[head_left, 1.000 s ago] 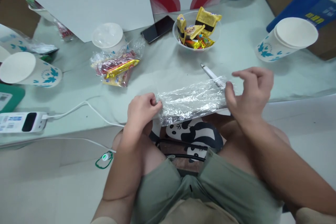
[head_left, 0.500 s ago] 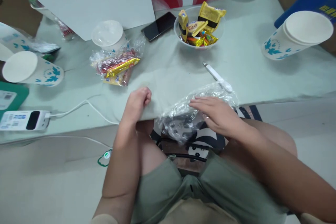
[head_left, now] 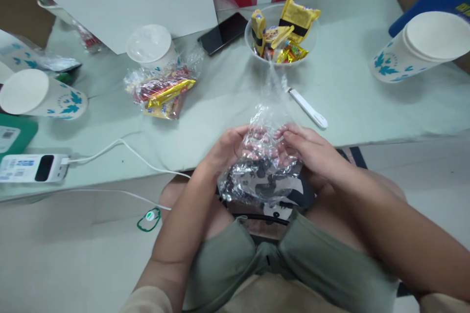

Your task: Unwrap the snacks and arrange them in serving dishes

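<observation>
A clear plastic bag (head_left: pixel 262 181) hangs over the table's front edge, between both hands. My left hand (head_left: pixel 229 146) is at its left side, fingers curled in behind the film. From the right, my right hand (head_left: pixel 306 149) grips the bag, its thumb and fingertips drawn together on the plastic. The bag's upper end rises toward the bowl. A white-handled knife (head_left: pixel 307 107) lies just beyond my right hand. Behind it stands a clear bowl (head_left: pixel 312 39) with several yellow snack packets (head_left: pixel 295 19).
To the left lie bagged snacks (head_left: pixel 165 90) by a paper cup (head_left: pixel 150 46), with a black phone (head_left: pixel 222 34) behind. A power bank (head_left: pixel 33 168) with a white cable (head_left: pixel 110 146) is near the front edge. Stacked paper cups (head_left: pixel 418 49) stand at right.
My left hand has moved right from its closed pose over the table onto the bag. My right hand has closed on the bag, whose upper part now stands up between the hands.
</observation>
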Demonstrator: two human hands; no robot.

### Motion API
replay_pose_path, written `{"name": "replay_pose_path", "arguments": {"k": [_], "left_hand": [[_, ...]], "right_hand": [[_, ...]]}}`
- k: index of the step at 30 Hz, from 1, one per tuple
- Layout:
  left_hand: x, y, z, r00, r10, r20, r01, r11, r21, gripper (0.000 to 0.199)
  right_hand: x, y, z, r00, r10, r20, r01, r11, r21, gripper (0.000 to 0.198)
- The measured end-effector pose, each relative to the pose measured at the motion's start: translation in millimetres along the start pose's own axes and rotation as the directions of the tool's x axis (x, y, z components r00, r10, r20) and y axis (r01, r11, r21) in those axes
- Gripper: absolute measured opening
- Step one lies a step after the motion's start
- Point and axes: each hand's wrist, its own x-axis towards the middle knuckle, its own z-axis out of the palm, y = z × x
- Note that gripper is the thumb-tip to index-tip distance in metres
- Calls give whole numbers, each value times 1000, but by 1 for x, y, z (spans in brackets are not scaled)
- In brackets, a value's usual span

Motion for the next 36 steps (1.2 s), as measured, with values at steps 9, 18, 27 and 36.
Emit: {"name": "replay_pose_path", "arguments": {"k": [9, 18, 27, 36], "left_hand": [[-5, 0, 6, 995, -22, -102, 36, 990, 139, 30], [-9, -3, 1, 1000, -5, 20, 1, 984, 179, 52], [-10, -1, -1, 1000, 21, -16, -18, 987, 158, 9], [-5, -4, -2, 997, 82, -5, -82, 997, 9, 66]], "right_hand": [[-7, -2, -4, 937, -342, 77, 315, 723, -615, 48], [-4, 13, -9, 894, -430, 122, 386, 605, -696, 43], [-11, 5, -18, 738, -600, 309, 643, 485, -593, 26], [-12, 15, -27, 663, -683, 306, 704, 430, -565, 44]]}}
